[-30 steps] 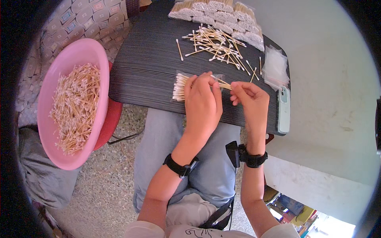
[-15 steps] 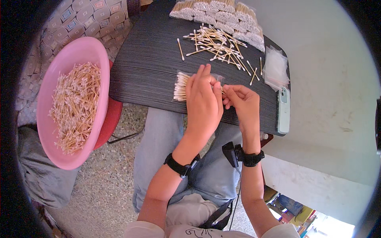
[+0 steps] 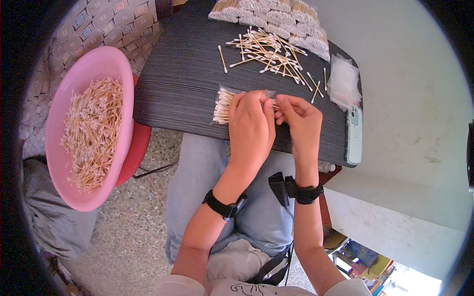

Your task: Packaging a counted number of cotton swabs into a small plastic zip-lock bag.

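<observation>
A small clear plastic bag of cotton swabs [image 3: 223, 105] lies near the front edge of the dark table, its white tips pointing left. My left hand [image 3: 251, 123] is curled over the bag, fingers bent and holding it down; the palm hides its middle. Close against its right side, my right hand [image 3: 304, 121] pinches thin wooden sticks of cotton swabs [image 3: 275, 103] at the bag's right end. How many sticks those fingers hold cannot be made out. Some loose clear film shows just above the knuckles.
Loose cotton swabs [image 3: 269, 52] lie scattered farther back, before a stack of filled bags [image 3: 276, 17]. Empty clear bags [image 3: 344, 81] and a pale phone [image 3: 354, 135] sit along the table's [image 3: 177, 74] right side. A pink basin [image 3: 126, 163] full of swabs stands at left on a red stool [image 3: 138, 148].
My left hand's raised fingers have bent down over the bag. My right hand has shifted slightly up and stays beside the left, still pinching.
</observation>
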A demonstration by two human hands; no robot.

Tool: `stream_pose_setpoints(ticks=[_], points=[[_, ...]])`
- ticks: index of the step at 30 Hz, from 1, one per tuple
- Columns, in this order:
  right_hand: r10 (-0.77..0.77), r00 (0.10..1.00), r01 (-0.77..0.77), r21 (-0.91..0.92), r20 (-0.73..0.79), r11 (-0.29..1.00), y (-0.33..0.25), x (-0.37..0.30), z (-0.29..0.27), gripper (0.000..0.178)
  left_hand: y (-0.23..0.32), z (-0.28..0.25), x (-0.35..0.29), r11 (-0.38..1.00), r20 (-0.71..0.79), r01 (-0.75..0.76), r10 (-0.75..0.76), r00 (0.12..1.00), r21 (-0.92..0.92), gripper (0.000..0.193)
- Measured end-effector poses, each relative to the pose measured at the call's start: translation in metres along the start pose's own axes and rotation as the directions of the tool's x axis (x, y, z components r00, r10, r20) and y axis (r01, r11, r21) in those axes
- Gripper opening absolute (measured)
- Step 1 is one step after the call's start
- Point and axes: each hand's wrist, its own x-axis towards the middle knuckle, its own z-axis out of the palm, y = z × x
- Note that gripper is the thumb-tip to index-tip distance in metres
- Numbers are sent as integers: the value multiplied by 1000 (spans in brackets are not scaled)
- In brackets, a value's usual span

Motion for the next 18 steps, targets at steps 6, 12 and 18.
stream_pose_setpoints(ticks=[6,12,18], points=[[-241,968,198,-378,-71,905,9,-19,20,29,0,1,-1,1000,32,-26,26,999,15,13],[-28,1000,28,61,1,998,3,-41,20,51,-7,6,-2,992,-10,-84,85,996,90,14],[-14,981,28,-73,194,997,-13,-40,15,52,0,4,-1,999,15,1,-2,1000,41,13]])
